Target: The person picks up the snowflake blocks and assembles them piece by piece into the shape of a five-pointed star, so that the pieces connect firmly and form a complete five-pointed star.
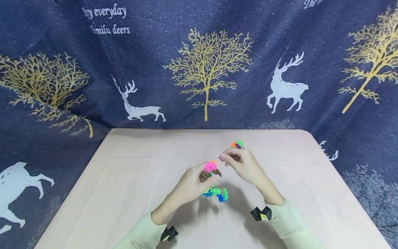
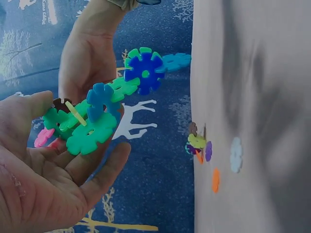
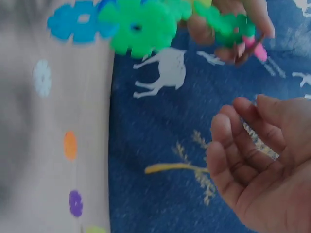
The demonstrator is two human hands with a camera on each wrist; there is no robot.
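Pinches a chain of joined plastic discs (image 2: 100, 97) between thumb and fingers of the left hand (image 1: 189, 185), clear of the table (image 1: 130, 193), probably to let the blue and green branch hang free; shows a pink disc (image 1: 210, 167) by the left fingertips; holds the right hand (image 1: 245, 166) just beside, loosely curved around nothing visible, perhaps to keep working room; has an orange disc (image 2: 216, 180) and a pale disc (image 2: 236, 155) loose on the table, likely within reach

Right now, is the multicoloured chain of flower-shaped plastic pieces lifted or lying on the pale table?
Lifted: the left hand holds the chain; in the left wrist view, it shows against the printed blue backdrop.
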